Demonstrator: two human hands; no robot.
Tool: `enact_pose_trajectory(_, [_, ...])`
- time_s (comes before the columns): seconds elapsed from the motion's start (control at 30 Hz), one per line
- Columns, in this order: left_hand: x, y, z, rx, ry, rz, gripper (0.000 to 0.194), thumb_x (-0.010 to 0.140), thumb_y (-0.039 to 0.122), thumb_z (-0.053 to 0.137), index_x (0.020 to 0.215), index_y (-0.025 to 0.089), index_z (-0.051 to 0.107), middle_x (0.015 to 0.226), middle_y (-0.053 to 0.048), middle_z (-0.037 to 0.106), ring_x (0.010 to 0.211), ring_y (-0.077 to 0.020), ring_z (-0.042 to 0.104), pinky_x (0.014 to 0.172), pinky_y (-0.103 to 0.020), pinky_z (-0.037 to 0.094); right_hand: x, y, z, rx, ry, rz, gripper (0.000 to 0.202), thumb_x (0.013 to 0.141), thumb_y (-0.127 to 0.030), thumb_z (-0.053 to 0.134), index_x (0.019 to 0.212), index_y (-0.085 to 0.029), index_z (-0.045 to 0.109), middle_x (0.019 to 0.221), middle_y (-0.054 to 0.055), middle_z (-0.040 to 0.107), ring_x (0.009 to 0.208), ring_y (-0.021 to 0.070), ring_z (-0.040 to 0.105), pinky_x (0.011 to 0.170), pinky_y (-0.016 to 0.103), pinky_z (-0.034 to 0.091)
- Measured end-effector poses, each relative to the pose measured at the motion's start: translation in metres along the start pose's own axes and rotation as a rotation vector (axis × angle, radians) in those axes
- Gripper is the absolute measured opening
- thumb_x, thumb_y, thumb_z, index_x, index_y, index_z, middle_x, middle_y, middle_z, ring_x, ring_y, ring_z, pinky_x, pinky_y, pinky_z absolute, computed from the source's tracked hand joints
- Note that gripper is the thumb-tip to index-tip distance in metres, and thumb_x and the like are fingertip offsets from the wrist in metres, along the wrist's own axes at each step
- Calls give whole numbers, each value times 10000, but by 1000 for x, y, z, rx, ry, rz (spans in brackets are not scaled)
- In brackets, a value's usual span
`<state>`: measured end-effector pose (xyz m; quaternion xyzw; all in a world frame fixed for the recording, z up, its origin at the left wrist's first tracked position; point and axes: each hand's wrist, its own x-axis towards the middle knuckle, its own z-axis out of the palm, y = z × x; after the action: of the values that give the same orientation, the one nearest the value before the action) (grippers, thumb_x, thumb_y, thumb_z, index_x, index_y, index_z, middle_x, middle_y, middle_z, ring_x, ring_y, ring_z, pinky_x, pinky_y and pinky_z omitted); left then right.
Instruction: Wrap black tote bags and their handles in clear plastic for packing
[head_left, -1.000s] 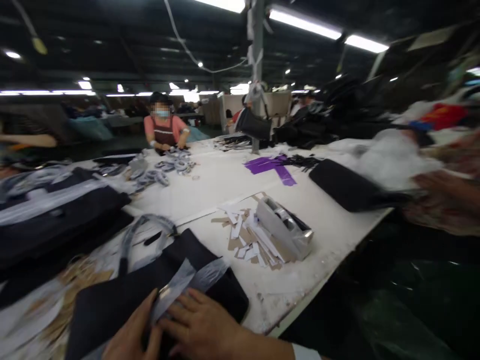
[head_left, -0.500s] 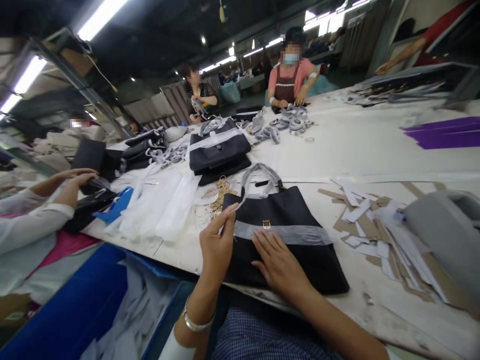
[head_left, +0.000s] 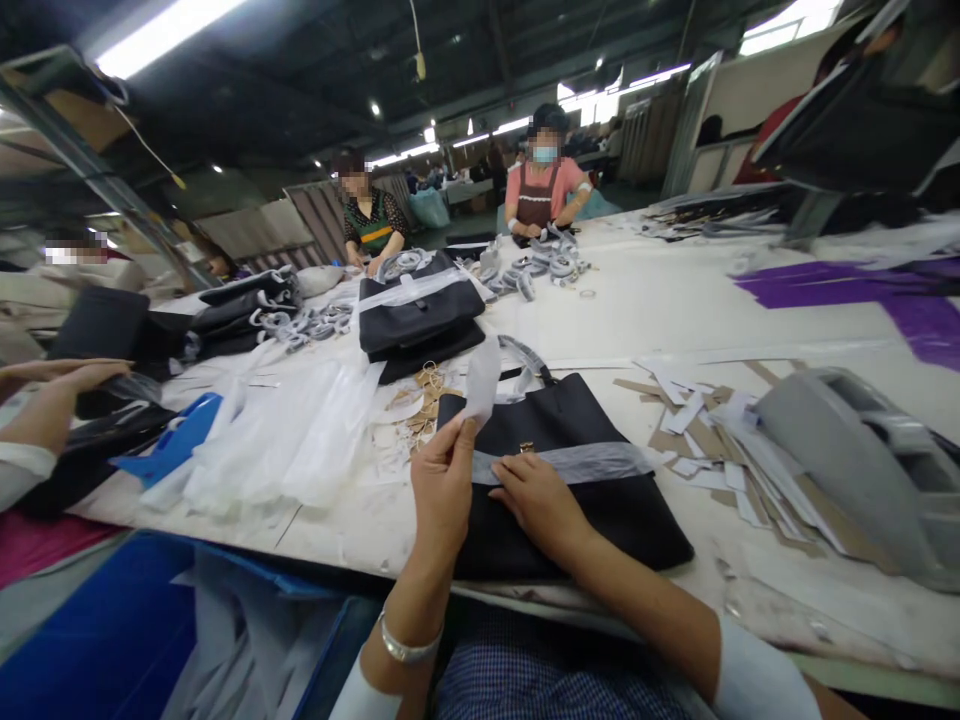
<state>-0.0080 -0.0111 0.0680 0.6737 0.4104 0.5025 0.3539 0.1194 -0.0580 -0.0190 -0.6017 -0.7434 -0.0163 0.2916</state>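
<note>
A black handbag (head_left: 589, 525) lies before me on the table, its handle (head_left: 529, 360) wrapped in clear film. Across its front runs a translucent film strip (head_left: 600, 463), just below the gold clasp (head_left: 526, 448). At the bag's left edge, my left hand (head_left: 444, 480) pinches the strip's end, and a loose flap of film (head_left: 482, 380) stands up above the fingertips. My right hand (head_left: 541, 505) lies on the bag, its slightly bent fingertips touching the strip under the clasp and its thumb a little apart.
Stacked black bags (head_left: 420, 315) stand behind. White film sheets (head_left: 292, 430) and gold tags (head_left: 429, 400) lie left. Right are paper strips (head_left: 697, 420) and a grey tape dispenser (head_left: 847, 470). A blue bin (head_left: 112, 620) sits below the table edge. A co-worker's hands (head_left: 64, 390) are far left.
My left hand now raises a loose film flap above its fingertips. My right hand's fingers, flat before, have bent and moved slightly left. The view has turned rightward.
</note>
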Motion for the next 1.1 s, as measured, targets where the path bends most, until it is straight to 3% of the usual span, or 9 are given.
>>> enact_pose_trajectory(0.13, [-1,0,0,48,12,28,284,916,384,611,1059,183,751,995,-29,761,964,-200,683,905,-291,513,5,-3,5,30,27,-10,165,943,-132,561,1035,-152,696,1024,97,723,954,215,651,898,347,525])
enact_pose_trajectory(0.27, [-2,-2,10,61,12,32,291,907,386,612,1069,189,752,1027,-37,762,1020,-221,685,935,-317,522,-2,-9,10,76,94,4,206,990,-228,507,1041,-184,701,1076,60,732,994,166,671,926,270,513])
enact_pose_trajectory(0.37, [-4,-6,18,46,-11,5,297,903,381,612,1061,174,755,1044,-48,762,1025,-227,693,943,-326,532,-3,-12,18,212,170,-12,232,994,-232,487,1049,-175,705,1119,76,728,1075,178,653,1002,304,485])
enact_pose_trajectory(0.47, [-9,-12,25,9,-57,-19,302,897,383,617,1076,178,750,1074,-52,758,1049,-230,692,955,-334,536,1,-12,26,280,148,-33,242,961,-162,500,1097,-181,700,1162,89,714,1156,204,614,1067,377,442])
enact_pose_trajectory(0.6, [-11,-21,33,2,-163,5,269,892,355,619,1056,195,759,1089,-53,754,1068,-235,692,979,-359,535,3,-12,37,246,50,-85,404,888,-95,513,1274,-151,619,1238,116,676,1217,242,565,1045,384,463])
enact_pose_trajectory(0.77, [-8,-28,39,64,-327,57,238,901,304,595,1054,229,761,1099,-35,751,1068,-224,695,1012,-387,521,-6,-17,45,183,-26,-189,531,873,-213,535,1379,-56,510,1393,188,555,1329,331,457,1105,432,400])
enact_pose_trajectory(0.97, [-10,-30,45,149,-479,132,246,883,226,572,1028,255,769,1088,-29,753,1094,-238,685,1038,-413,501,-11,-20,31,132,-30,-290,577,922,-325,529,1422,-46,455,1447,183,507,1342,334,446,1161,425,321])
enact_pose_trajectory(1.1, [-6,-28,44,205,-692,155,279,875,238,539,1026,264,773,1099,-34,749,1099,-243,683,1037,-405,497,-12,-24,21,162,-98,-236,707,912,-526,558,1448,-83,427,1445,170,513,1318,339,468,1139,452,347])
